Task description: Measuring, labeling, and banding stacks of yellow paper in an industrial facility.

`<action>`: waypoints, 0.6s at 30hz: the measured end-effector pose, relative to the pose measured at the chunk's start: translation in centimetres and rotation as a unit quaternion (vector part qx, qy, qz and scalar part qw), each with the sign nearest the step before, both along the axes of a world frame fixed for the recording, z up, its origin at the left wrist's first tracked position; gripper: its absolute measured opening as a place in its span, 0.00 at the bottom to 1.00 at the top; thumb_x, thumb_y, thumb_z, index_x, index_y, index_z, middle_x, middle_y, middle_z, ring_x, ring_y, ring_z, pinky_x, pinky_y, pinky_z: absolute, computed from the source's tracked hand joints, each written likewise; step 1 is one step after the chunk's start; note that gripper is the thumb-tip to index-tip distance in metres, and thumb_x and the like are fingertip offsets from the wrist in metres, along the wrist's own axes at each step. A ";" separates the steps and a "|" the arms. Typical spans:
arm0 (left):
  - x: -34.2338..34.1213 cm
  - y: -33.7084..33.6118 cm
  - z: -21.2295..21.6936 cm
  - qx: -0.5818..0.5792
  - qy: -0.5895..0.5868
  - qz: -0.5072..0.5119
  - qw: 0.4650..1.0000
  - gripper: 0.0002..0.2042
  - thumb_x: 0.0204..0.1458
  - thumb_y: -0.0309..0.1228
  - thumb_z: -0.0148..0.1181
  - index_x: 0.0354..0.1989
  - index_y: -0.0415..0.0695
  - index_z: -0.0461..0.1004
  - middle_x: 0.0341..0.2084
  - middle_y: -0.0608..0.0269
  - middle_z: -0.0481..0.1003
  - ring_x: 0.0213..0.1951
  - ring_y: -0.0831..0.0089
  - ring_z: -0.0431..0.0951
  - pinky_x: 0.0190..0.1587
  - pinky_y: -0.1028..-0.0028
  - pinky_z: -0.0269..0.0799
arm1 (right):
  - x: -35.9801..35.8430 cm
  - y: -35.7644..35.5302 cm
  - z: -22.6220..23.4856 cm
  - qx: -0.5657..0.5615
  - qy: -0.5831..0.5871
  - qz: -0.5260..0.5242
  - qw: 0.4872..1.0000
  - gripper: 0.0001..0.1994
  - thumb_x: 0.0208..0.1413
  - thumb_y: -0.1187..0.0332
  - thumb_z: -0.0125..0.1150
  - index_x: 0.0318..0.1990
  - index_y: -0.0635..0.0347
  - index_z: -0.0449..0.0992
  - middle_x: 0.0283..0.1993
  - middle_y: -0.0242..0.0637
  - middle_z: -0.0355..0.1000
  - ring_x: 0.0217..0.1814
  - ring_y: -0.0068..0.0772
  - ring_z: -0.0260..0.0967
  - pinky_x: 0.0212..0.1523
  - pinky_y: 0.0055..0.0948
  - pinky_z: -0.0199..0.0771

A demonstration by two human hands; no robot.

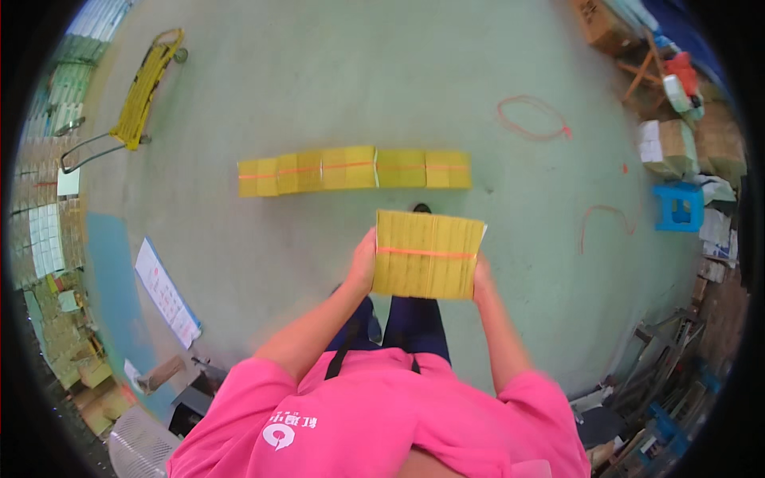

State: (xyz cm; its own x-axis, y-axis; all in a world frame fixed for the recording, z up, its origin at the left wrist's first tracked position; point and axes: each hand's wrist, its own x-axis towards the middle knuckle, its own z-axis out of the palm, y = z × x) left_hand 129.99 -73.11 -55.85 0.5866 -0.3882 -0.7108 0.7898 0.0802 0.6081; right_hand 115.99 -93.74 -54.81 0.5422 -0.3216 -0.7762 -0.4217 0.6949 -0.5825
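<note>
Between my two hands is a strapped bundle (430,275) of yellow paper or card pieces, bound around its middle by an orange-red band. My left hand (364,261) presses against its left side, and my right hand (482,279) grips the opposite side; most fingers are hidden behind it. The bundle hangs above my legs, in front of my pink shirt. Just beyond it, a row of similar yellow bundles (348,177) lies end to end on the floor, each with an orange-red band. Neither hand touches that row.
A yellow platform trolley (145,95) stands at the far left. Nearer is a white printed board (166,291) with a blue edge. At right are a blue plastic stool (679,207) and cardboard boxes (721,143). Red lines mark the green floor (319,88). Stacked goods line the left rim.
</note>
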 end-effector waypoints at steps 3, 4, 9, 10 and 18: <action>4.8 -4.3 -2.9 0.024 0.119 0.010 0.993 0.28 0.66 0.52 0.36 0.60 0.41 0.67 0.54 0.59 0.71 0.55 0.70 0.71 0.58 0.68 0.66 | 5.0 -4.6 -3.8 0.005 0.049 0.020 0.999 0.25 0.65 0.53 0.46 0.61 0.62 0.65 0.55 0.40 0.70 0.53 0.33 0.72 0.51 0.35 0.75; 6.4 -5.2 -4.4 0.031 0.130 0.012 0.991 0.28 0.66 0.52 0.36 0.60 0.41 0.67 0.54 0.59 0.71 0.55 0.70 0.71 0.58 0.68 0.66 | 6.0 -5.5 -6.6 0.013 0.059 0.022 0.998 0.25 0.65 0.53 0.46 0.61 0.62 0.65 0.55 0.40 0.70 0.53 0.33 0.72 0.51 0.35 0.75; 13.2 -9.4 -13.8 0.036 0.121 -0.016 0.992 0.34 0.64 0.59 0.35 0.66 0.41 0.60 0.61 0.56 0.66 0.61 0.64 0.67 0.61 0.64 0.65 | 11.8 -9.1 -17.8 0.076 0.029 -0.018 0.997 0.26 0.65 0.52 0.47 0.63 0.60 0.64 0.58 0.38 0.69 0.55 0.33 0.71 0.51 0.35 0.75; 14.5 -9.8 -15.8 0.040 0.126 -0.015 0.991 0.34 0.64 0.59 0.35 0.66 0.41 0.60 0.61 0.56 0.66 0.61 0.64 0.67 0.61 0.64 0.65 | 13.2 -9.3 -19.6 0.080 0.034 -0.017 0.996 0.26 0.65 0.52 0.47 0.63 0.60 0.64 0.58 0.38 0.69 0.55 0.33 0.71 0.51 0.35 0.75; 20.8 -10.5 -29.3 0.064 0.128 0.002 0.990 0.36 0.63 0.59 0.35 0.67 0.38 0.57 0.65 0.54 0.60 0.65 0.63 0.61 0.64 0.65 0.59 | 20.0 -10.3 -35.3 0.099 0.075 -0.022 0.992 0.27 0.65 0.49 0.46 0.61 0.63 0.65 0.57 0.39 0.70 0.56 0.34 0.69 0.52 0.35 0.74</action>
